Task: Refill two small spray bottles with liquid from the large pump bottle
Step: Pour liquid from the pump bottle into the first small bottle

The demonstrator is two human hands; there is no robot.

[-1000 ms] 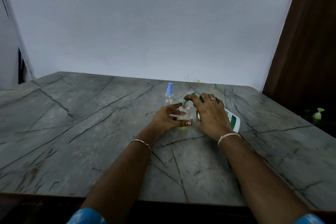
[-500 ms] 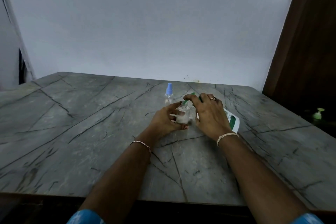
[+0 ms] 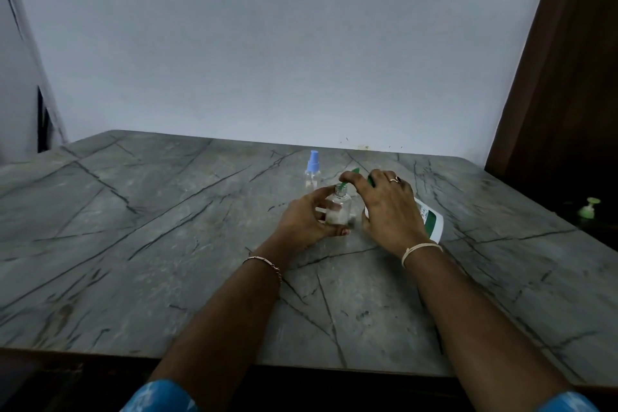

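**A:** Where's the bottle being filled?

**B:** The small open bottle [image 3: 338, 207] stands upright on the tabletop [image 3: 167, 227]. The left hand [image 3: 301, 221] is wrapped round it, thumb in front and fingers behind.

**A:** And the supply?

**B:** The large pump bottle [image 3: 431, 222] leans under the right hand [image 3: 388, 207], whose fingers curl over its pump head. Its long axis runs from the base, near and right, up to the green nozzle [image 3: 354, 171], far and left. The tip sits just above the small open bottle's neck.

**A:** So the next press?

**B:** I'd judge it hinges on that tip lining up with the mouth. The blue-capped spray bottle [image 3: 313, 169] stands just behind, capped.
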